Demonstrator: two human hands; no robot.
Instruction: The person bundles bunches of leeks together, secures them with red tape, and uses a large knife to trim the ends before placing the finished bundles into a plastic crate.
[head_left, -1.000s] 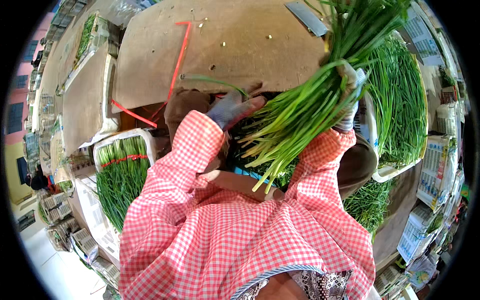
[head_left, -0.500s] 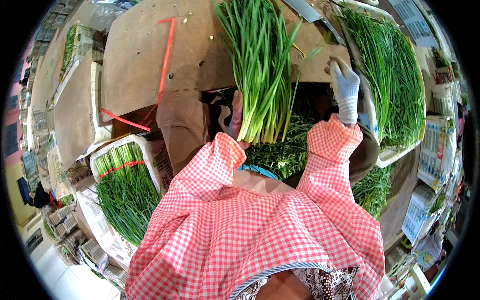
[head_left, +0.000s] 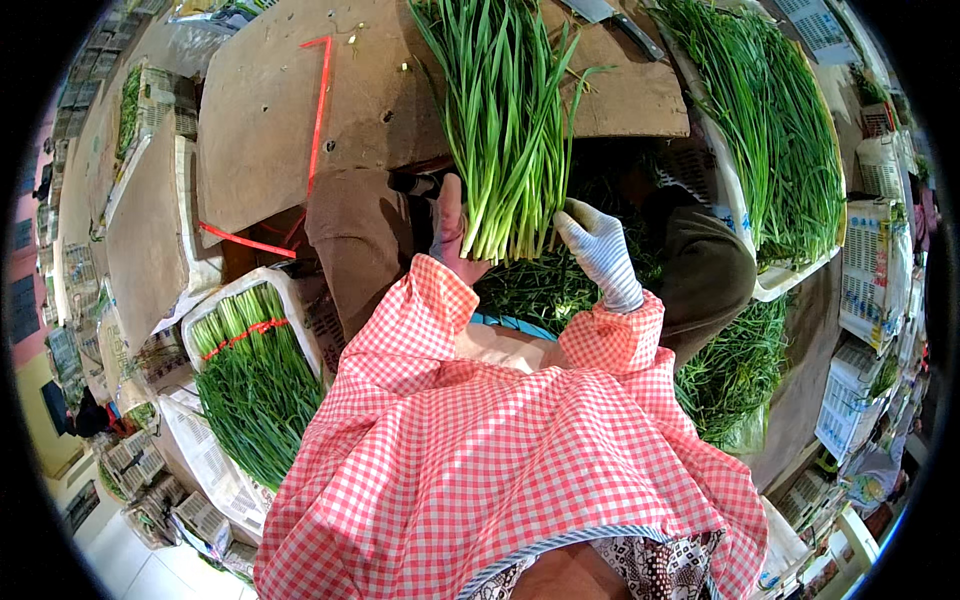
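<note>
A large loose bundle of garlic chives lies over the near edge of a brown board, leaves pointing away and pale stem ends toward me. My left hand is closed on its lower left side, the thumb upright along the stems and the other fingers hidden below. My right hand, in a pale striped glove, is at the lower right of the bundle, its bent thumb and fingertips closed at the outermost stems. A knife with a dark handle rests on the board's far right.
A red strip crosses the brown board on the left. At right, a white-rimmed crate holds more chives. At lower left, red-tied bundles sit in another crate. Loose green trimmings lie below my hands.
My right hand has come down and left from beside the right crate to the bundle's stem ends. My left hand and the bundle have shifted slightly up and left in view.
</note>
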